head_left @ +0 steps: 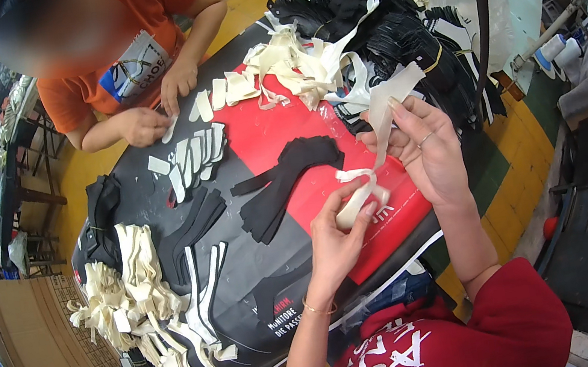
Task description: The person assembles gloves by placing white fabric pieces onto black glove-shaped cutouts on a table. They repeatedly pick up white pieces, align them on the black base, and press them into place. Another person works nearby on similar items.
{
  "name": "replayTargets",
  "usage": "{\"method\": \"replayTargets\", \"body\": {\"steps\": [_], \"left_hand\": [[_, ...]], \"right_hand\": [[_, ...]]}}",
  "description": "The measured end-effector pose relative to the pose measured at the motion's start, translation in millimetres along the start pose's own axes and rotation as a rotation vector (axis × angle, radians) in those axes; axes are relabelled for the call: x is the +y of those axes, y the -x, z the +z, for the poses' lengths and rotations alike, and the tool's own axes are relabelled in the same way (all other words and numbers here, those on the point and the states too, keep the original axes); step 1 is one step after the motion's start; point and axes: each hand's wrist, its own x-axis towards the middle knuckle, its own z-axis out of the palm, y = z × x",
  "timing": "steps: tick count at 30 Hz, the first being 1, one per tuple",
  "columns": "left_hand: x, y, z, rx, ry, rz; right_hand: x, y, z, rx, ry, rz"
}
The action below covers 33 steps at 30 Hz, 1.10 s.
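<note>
- Two bare hands hold a pale cream strip (386, 109) above the red part of a surface (244, 126); it looks thin and cloth-like.
- The right hand (429, 148), wearing a ring, has its fingers pinched on the strip's broad upper part.
- The left hand (337, 245), with a thin bracelet at the wrist, has its fingers closed narrowly on the curled lower end.
- The surface is covered in smooth black and red sheeting, with white and red block lettering (284, 320) near its front edge.
- The wearer's dark red shirt (456, 349) bears large white brush-like characters.
- Across the surface, a co-worker in an orange shirt (172, 0) with a lettered, blue-and-white chest print handles a small pale piece.
- Between them lie flat black strips (287, 188) and overlapping white tabs (195, 156).
- Tangled cream strips (292, 70) lie beside heaped black pieces (395, 47), some banded in yellow.
</note>
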Motion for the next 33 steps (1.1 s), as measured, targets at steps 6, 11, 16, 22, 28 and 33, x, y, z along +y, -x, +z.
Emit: {"method": "replayTargets", "body": {"steps": [6,11,16,22,28,33], "left_hand": [[16,39,-36,-0.024,0.106,-0.15],[27,44,-68,0.225,0.028,-0.027],[35,6,-40,-0.034,0.217,0.06],[24,-3,2,0.289,-0.377,0.406],[28,56,-34,0.149,0.243,0.075],[26,62,-38,0.279,0.23,0.146]], "right_hand": [[2,-11,-12,0.16,0.158,-0.073],[-4,-7,-19,0.223,0.15,-0.143],[-20,19,-1,0.304,0.923,-0.553],[-19,49,17,-0.007,0.981,-0.295],[14,58,28,-0.238,0.675,0.048],[27,65,41,-0.352,0.822,-0.075]]}}
